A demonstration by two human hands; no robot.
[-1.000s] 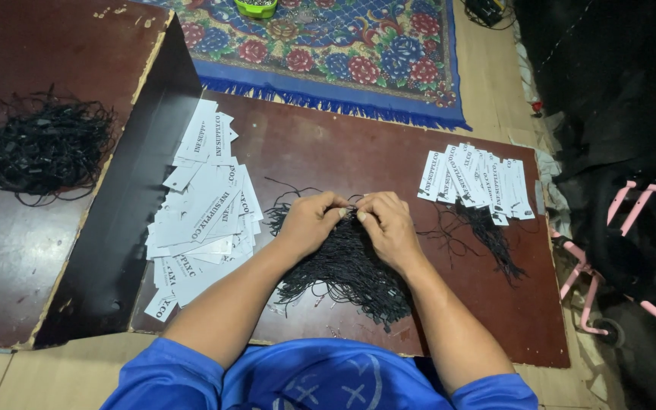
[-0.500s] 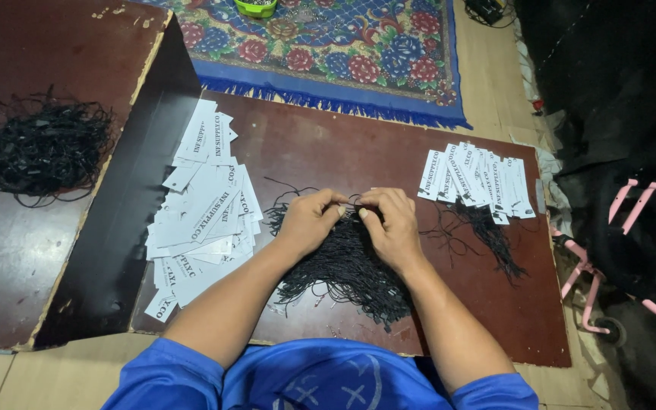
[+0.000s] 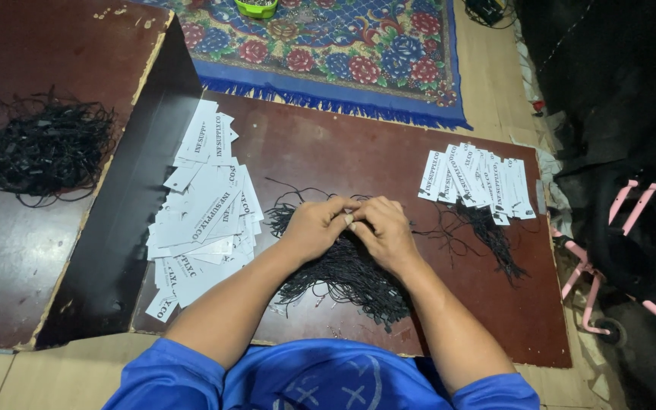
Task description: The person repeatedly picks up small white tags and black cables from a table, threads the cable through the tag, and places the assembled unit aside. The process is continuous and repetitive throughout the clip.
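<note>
My left hand [image 3: 314, 226] and my right hand [image 3: 381, 229] meet fingertip to fingertip over a heap of thin black strings [image 3: 343, 277] on a dark brown board [image 3: 328, 152]. Both pinch something small between the fingers, apparently a string from the heap; the pinched part is hidden by the fingers. A loose pile of white printed paper tags [image 3: 203, 209] lies left of my left hand. A fanned row of white tags with black strings attached [image 3: 476, 178] lies to the right of my right hand.
A second tangle of black strings [image 3: 43, 144] sits on a separate brown board at far left. A flowered blue rug [image 3: 328, 53] lies beyond the board. Dark fabric and a pink frame [image 3: 616, 250] crowd the right side.
Almost nothing differs; my hands stay together over the string heap, with only slight finger movement.
</note>
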